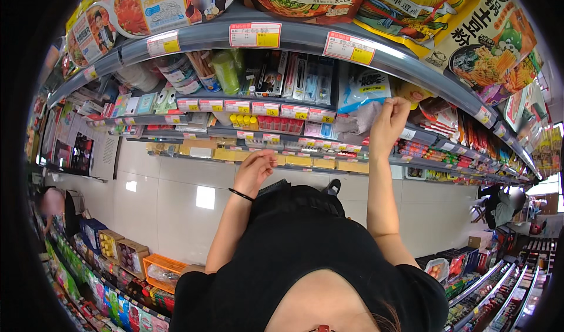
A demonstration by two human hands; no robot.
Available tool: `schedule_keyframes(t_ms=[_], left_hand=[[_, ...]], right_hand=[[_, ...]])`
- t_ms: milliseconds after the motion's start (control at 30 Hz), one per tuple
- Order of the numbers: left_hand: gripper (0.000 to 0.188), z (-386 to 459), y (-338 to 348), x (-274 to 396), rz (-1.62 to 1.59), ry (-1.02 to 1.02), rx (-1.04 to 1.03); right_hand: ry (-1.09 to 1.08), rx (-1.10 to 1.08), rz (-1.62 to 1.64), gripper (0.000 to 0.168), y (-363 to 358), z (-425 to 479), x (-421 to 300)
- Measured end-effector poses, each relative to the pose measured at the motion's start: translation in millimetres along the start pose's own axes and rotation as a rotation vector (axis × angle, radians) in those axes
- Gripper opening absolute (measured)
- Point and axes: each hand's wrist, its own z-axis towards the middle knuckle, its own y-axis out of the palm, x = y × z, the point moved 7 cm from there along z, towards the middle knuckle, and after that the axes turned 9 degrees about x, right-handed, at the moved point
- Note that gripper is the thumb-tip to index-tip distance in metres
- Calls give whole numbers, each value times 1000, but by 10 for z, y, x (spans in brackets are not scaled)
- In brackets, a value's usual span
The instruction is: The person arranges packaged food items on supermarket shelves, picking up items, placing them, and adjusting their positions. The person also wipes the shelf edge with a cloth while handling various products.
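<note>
My right hand (387, 127) is raised to the shelf, thumb and fingertips pinched at the lower right corner of a blue-and-white jump-rope packet (363, 87). That packet juts out at the shelf's front edge. Just below it, beside the same hand, a crumpled grey cloth (358, 122) hangs over the shelf edge; whether my fingers also touch it is hidden. My left hand (257, 171) hovers before the lower shelves, fingers loosely curled and apart, with nothing seen in it. A black band (241, 194) circles the left wrist.
Overhead, a shelf lip with price tags (254, 35) carries bagged noodles (493, 45). Boxed toothbrushes (308, 78) and a green cup (226, 72) stand left of the packet. Behind lie an orange crate (165, 272) and more racks. One person (504, 206) is far right, another (59, 208) far left.
</note>
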Motion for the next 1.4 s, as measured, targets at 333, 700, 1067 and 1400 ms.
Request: schedule_keyframes(t_ms=[333, 700, 1067, 1400], left_hand=[[46, -250, 1526, 116, 43, -46, -505], [40, -342, 1864, -14, -404, -287, -652], [61, -505, 1903, -39, -345, -349, -704], [70, -507, 1639, 91, -394, -355, -540]], right_hand=[[250, 121, 221, 5, -767, -868, -711], [860, 138, 436, 46, -1949, -1205, -54], [-298, 431, 54, 39, -1514, -762, -1714], [-376, -1128, -190, 34, -415, -1305, -1285]])
